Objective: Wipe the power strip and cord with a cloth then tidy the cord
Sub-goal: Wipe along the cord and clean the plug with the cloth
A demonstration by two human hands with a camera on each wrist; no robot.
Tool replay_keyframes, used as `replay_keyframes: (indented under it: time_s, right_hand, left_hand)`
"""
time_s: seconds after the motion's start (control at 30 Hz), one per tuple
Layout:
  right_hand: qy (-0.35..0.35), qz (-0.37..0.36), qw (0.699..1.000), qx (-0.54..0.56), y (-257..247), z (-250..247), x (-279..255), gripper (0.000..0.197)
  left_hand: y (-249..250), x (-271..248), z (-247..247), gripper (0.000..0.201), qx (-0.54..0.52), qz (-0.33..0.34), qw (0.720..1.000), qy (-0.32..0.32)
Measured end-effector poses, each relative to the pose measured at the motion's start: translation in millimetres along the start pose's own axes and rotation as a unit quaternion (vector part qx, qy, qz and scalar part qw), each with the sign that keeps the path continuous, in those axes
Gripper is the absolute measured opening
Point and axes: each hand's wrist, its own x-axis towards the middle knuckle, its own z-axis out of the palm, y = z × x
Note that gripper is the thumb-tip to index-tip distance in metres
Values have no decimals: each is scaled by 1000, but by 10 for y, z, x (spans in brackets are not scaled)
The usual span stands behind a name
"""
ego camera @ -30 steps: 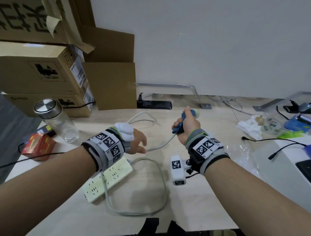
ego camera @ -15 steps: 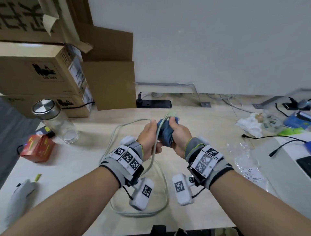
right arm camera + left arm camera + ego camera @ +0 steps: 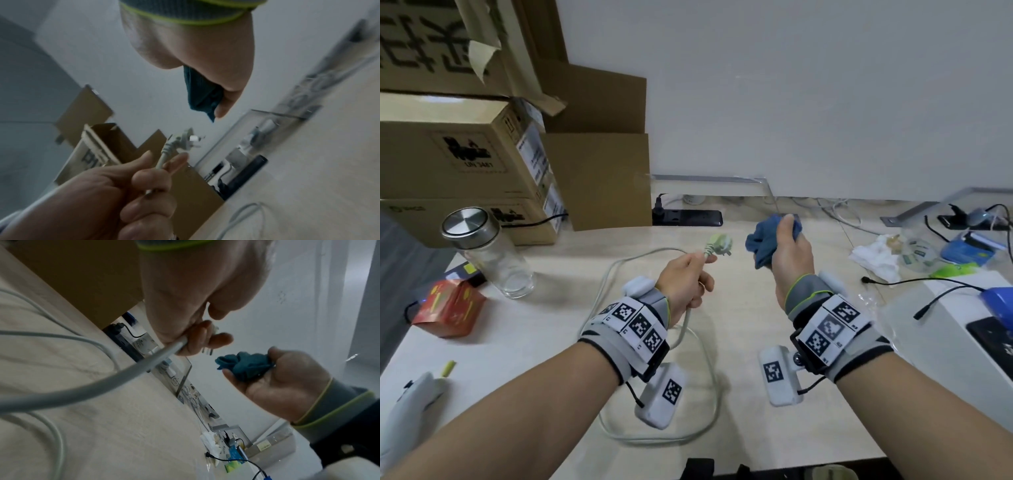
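Cardboard boxes [image 3: 458,161] are standing stacked at far left, with a glass jar [image 3: 489,253] under a metal lid standing upright in front of them and a red carton [image 3: 448,308] lying nearer on the table [image 3: 739,308]. The grey cord [image 3: 709,394] is looping loosely over the tabletop and rising into the left hand [image 3: 685,284], whose fingers are curling round it just behind the plug [image 3: 719,245]; the plug is sticking out past thumb and forefinger, held above the table. A black socket strip [image 3: 688,217] is lying at the wall behind. The right hand [image 3: 789,253] is hovering just beside the plug, apart from it, clutching the bunched blue cloth [image 3: 763,245]. Crumpled tissue [image 3: 873,257] and black cables are lying at far right.
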Motion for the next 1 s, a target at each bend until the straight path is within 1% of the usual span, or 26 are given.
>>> replay_keyframes:
  time_s: [0.07,0.1,0.13,0.17,0.2,0.23,0.27,0.3,0.33,0.37,0.4,0.47,0.53,0.57,0.63,0.7,0.77,0.8,0.87,0.93,1.0]
  right_hand:
    - [-1,-64,997,-41,-84,40,-83,28]
    - [-17,-98,993,-69,-110,73,-141,30]
    - [-50,-136,985,-95,-109,99,-192,33]
    - [-101,-179,971,-122,-99,111,-244,40]
    - [-162,-213,951,-155,-35,124,-253,47]
    - [-215,-237,925,-205,44,124,-246,53]
    - [-250,-263,898,-250,109,111,-218,55]
    - [-258,-291,878,-279,134,93,-202,55]
    - [-252,-314,871,-282,179,81,-157,54]
    - [-241,-326,875,-266,192,67,-147,53]
    - [-227,-327,887,-235,240,55,-95,51]
    - [-218,-272,926,-144,238,62,-93,51]
    - [-204,-223,947,-107,231,98,-96,56]
    - [-187,-218,950,-121,203,109,-103,56]
    - [-161,-225,949,-149,161,141,-106,49]
    - [-151,-227,950,-151,121,170,-118,35]
    - [-138,-224,952,-159,123,192,-79,15]
    - [-133,-221,953,-156,117,197,-60,10]
    - [-117,-229,955,-144,97,215,-8,18]
    - [-117,-227,958,-127,100,262,36,20]
    - [-129,-179,971,-87,117,311,64,20]
  left_hand:
    - [-4,-25,40,29,21,43,999,-1]
    - [-10,-30,57,28,29,63,998,4]
    - [-15,-27,70,28,38,81,996,12]
    - [-14,-16,85,28,46,95,994,18]
    - [-4,-10,98,28,57,107,992,25]
    - [5,0,100,29,73,120,990,30]
    - [21,-4,97,31,97,136,985,35]
    - [33,-13,86,33,126,154,979,39]
    - [50,-37,71,35,157,174,971,37]
    - [65,-69,56,36,188,193,963,29]
    - [80,-106,47,37,216,208,954,21]
    - [114,-161,50,39,256,227,940,8]
    - [152,-195,71,38,270,240,933,-2]
    - [169,-204,85,37,271,248,930,-6]
    - [200,-215,99,37,269,258,928,-9]
    - [205,-199,96,38,271,256,928,-8]
    - [197,-178,96,39,289,241,927,-11]
    - [186,-166,96,41,297,232,926,-16]
    - [154,-152,107,44,311,217,925,-37]
    - [118,-140,111,42,306,201,929,-58]
    - [105,-138,99,35,281,193,937,-80]
